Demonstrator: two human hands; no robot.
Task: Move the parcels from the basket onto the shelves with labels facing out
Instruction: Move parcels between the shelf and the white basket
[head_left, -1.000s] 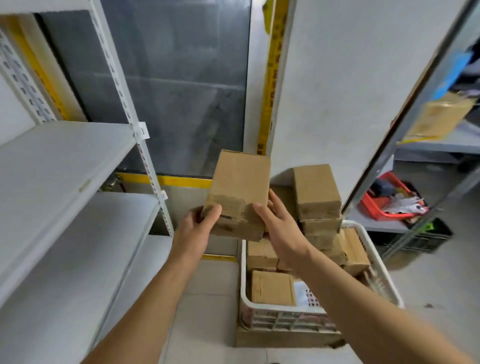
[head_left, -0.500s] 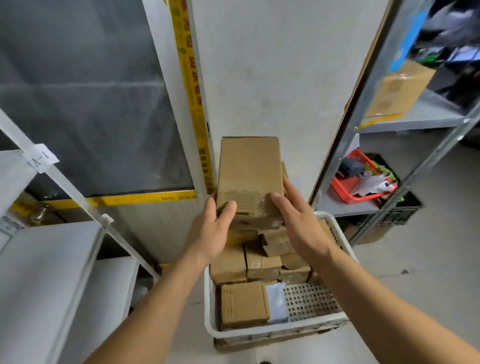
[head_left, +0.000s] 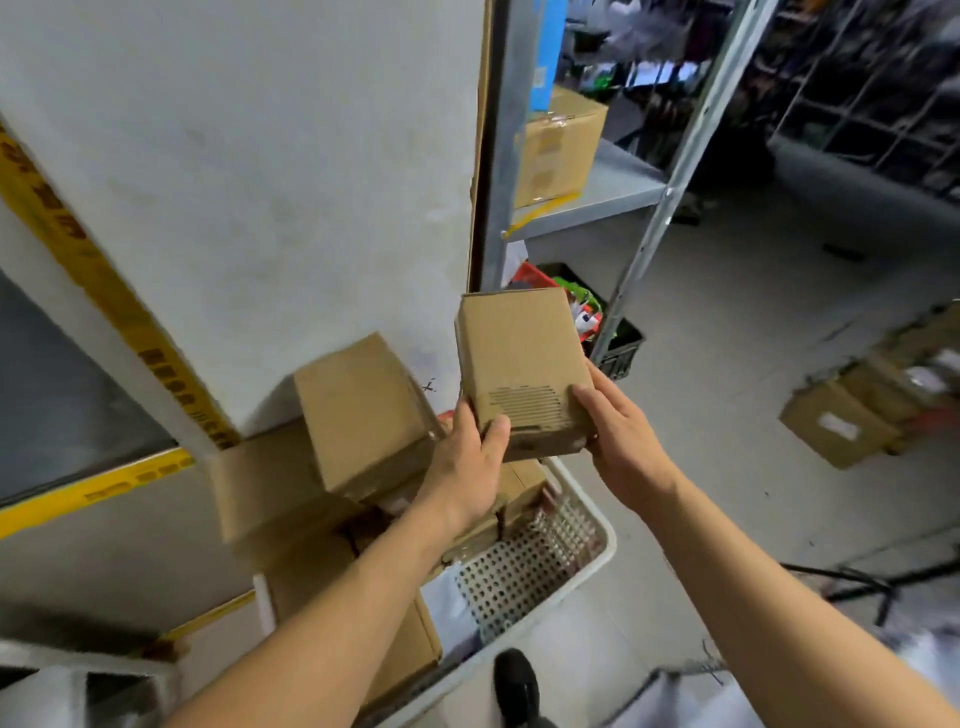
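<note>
Parcel (head_left: 522, 364) upright between 2 hands, above basket (head_left: 597, 551); left hand (head_left: 467, 462), right hand (head_left: 621, 447) grip its lower sides.

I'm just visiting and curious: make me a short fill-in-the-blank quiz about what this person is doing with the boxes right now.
1. The held cardboard parcel is gripped by ____ hands, the left hand and the right hand.
2. The white basket stands on the ____.
3. The parcels in the basket are made of brown ____.
4. A large taped box sits on a grey metal ____.

Missing words: two; floor; cardboard; shelf
</note>
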